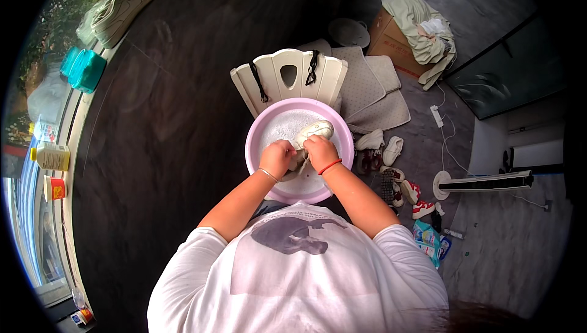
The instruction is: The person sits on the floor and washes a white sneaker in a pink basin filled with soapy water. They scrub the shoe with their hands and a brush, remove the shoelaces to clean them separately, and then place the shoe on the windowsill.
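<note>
A pale pink basin (pixel 253 136) of sudsy water stands before me. Over it is a white shoe (pixel 316 132), toe towards the far right, its darker opening towards me. My left hand (pixel 277 158) grips the shoe at the left of its opening; the fingertips are partly hidden. On the other side, my right hand (pixel 322 153) pinches at the lacing area, and a pale lace (pixel 303 164) hangs below its fingers. Just behind the basin rises a white slatted chair back (pixel 270 76) with an oval hole. Two black shoelaces (pixel 312 69) drape over its top edge.
Several shoes (pixel 393 150) lie right of the basin, near grey mats (pixel 376 103). Farther off are a cardboard box (pixel 392 44) under cloth, a power strip (pixel 436 116) with cords and a tower fan (pixel 486 182). The left windowsill holds a sneaker (pixel 117 19) and a bottle (pixel 52 156).
</note>
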### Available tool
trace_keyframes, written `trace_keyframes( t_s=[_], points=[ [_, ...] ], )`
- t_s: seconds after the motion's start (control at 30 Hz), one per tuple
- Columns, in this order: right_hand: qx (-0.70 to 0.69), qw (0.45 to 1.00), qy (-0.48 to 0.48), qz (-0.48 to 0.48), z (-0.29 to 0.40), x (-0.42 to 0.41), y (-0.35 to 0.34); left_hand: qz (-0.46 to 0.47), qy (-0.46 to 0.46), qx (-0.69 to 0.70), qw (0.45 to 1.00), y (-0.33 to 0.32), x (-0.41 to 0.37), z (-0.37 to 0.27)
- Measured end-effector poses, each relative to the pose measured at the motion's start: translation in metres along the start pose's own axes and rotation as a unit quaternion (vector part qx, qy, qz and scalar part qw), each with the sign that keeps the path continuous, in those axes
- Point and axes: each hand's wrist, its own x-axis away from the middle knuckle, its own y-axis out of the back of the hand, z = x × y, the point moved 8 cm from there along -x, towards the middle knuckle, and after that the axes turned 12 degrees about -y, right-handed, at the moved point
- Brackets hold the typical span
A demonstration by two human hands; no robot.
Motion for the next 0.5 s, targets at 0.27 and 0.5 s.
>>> trace_keyframes(
  t_s=[0.27, 0.5],
  points=[
    [-0.016, 0.998, -0.039, 0.041, -0.008, 0.001, -0.007, 0.038, -0.112, -0.072, 0.99, -0.006, -0.004, -0.003],
    [-0.13, 0.984, -0.109, 0.045, -0.02, 0.0, -0.01, 0.064, -0.191, -0.164, 0.966, -0.013, -0.004, -0.016]
  ],
)
